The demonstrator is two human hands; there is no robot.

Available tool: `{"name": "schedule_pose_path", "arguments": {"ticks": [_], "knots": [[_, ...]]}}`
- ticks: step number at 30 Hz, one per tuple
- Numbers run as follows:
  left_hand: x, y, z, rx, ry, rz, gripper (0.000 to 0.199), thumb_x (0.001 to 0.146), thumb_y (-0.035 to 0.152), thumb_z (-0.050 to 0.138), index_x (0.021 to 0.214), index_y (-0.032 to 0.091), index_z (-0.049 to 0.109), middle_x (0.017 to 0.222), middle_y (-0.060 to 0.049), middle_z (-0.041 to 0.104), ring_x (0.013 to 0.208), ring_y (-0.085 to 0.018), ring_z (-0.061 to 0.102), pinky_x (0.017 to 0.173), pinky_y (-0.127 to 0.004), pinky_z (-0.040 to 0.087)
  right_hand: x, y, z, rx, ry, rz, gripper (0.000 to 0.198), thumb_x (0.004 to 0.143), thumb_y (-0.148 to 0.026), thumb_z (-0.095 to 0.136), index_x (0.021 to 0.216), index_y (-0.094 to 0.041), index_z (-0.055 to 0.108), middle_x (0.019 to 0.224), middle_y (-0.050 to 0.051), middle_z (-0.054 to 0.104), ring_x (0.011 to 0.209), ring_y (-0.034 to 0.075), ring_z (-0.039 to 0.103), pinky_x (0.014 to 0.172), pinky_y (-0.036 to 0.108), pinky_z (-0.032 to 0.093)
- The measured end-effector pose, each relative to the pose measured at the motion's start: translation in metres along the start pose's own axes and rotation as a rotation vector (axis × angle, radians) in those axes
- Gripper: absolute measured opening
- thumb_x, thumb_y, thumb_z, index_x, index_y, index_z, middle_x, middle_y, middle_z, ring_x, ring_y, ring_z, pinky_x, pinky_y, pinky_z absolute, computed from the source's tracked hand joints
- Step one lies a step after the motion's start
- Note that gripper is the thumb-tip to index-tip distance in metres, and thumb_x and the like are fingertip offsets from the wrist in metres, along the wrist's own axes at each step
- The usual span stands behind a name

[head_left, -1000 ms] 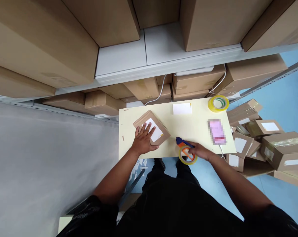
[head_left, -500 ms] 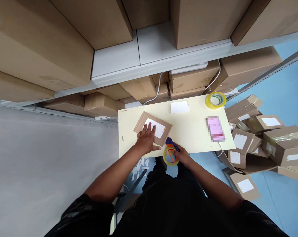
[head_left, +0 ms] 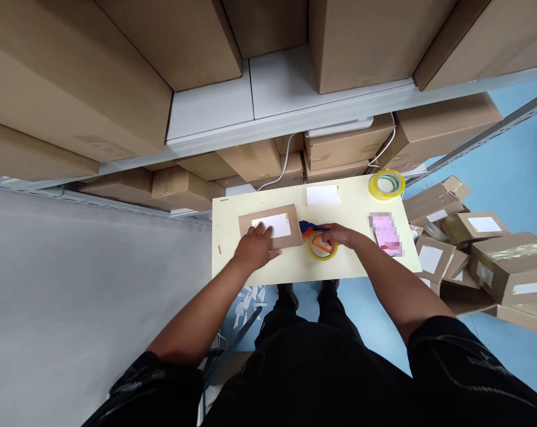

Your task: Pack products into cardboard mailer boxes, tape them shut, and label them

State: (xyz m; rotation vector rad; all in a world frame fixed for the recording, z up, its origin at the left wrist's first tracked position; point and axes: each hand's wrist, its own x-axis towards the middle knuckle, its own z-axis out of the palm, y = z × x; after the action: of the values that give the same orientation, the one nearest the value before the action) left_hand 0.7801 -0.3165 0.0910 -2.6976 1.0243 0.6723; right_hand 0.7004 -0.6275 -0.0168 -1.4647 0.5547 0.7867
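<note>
A flat brown cardboard box (head_left: 290,242) with a white label (head_left: 280,225) lies on the cream table (head_left: 268,274). My left hand (head_left: 253,248) rests flat on the box and label, its fingers spread. Gripped in my right hand (head_left: 338,233) is a tape dispenser (head_left: 320,242), blue and orange, loaded with a yellow-rimmed roll of tape. Its blue head is at the right end of the box; whether it touches cannot be made out.
Behind the box lies a white label stack or sheet (head_left: 323,194). A yellow tape roll (head_left: 386,184) and a phone (head_left: 385,233) sit at the table's right. Labelled cartons (head_left: 511,264) are piled beyond it. Shelves of large boxes (head_left: 384,41) rise at the back.
The box has turned to lie nearly square with the table, my left hand staying on it. My right hand has brought the tape dispenser up from the front edge to the box's right end.
</note>
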Motion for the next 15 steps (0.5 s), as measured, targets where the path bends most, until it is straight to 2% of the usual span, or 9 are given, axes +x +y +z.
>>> {"name": "schedule_pose_path", "arguments": {"ticks": [2,4,7,11,13,15], "knots": [[-0.004,-0.034,-0.004,0.027,-0.06,0.179,0.076,0.09,0.04,0.065,0.16,0.026,0.04,0.168,-0.012,0.033,0.152,-0.036,0.034,0.123,-0.049,0.028,0.003,-0.007,-0.007,-0.048,-0.04,0.013,0.066,0.058,-0.014,0.065,0.123,-0.016,0.074,0.085,0.004,0.075,0.073,0.018,0.062,0.065,0.026,0.05],[-0.004,-0.067,-0.008,0.077,-0.067,0.331,0.077,0.089,0.021,0.059,0.161,0.034,0.036,0.172,-0.003,0.024,0.159,-0.032,0.016,0.127,-0.054,0.015,0.004,-0.008,-0.009,-0.075,-0.079,0.012,0.067,0.057,-0.014,0.064,0.123,-0.017,0.074,0.082,0.002,0.073,0.07,0.017,0.06,0.064,0.025,0.049],[0.006,-0.095,-0.009,0.145,-0.033,0.505,0.084,0.087,0.01,0.056,0.163,0.037,0.031,0.174,0.001,0.017,0.161,-0.027,0.004,0.128,-0.056,0.004,0.002,-0.005,-0.006,-0.096,-0.122,0.009,0.067,0.057,-0.015,0.064,0.124,-0.019,0.073,0.078,0.001,0.071,0.068,0.016,0.059,0.064,0.025,0.049],[0.027,-0.094,0.0,0.172,-0.069,0.728,0.093,0.081,0.018,0.07,0.163,0.037,0.029,0.173,-0.001,0.018,0.161,-0.028,0.004,0.128,-0.056,-0.003,0.001,-0.005,-0.004,-0.096,-0.136,0.0,0.062,0.059,-0.018,0.067,0.121,-0.017,0.073,0.083,0.002,0.072,0.072,0.017,0.062,0.067,0.026,0.052],[0.031,-0.088,0.007,0.155,-0.061,0.754,0.101,0.076,0.027,0.079,0.163,0.034,0.029,0.173,-0.004,0.018,0.161,-0.032,0.007,0.128,-0.057,-0.003,0.004,-0.011,-0.008,-0.109,-0.097,0.014,0.062,0.06,-0.017,0.069,0.122,-0.016,0.073,0.085,0.004,0.073,0.074,0.018,0.063,0.068,0.027,0.053],[0.03,-0.082,0.015,0.12,-0.011,0.704,0.105,0.074,0.039,0.083,0.164,0.031,0.03,0.173,-0.007,0.019,0.16,-0.035,0.01,0.128,-0.057,-0.001,0.007,-0.019,-0.015,-0.14,-0.037,0.005,0.061,0.06,-0.017,0.071,0.121,-0.016,0.073,0.087,0.005,0.074,0.076,0.019,0.064,0.068,0.028,0.053]]}}
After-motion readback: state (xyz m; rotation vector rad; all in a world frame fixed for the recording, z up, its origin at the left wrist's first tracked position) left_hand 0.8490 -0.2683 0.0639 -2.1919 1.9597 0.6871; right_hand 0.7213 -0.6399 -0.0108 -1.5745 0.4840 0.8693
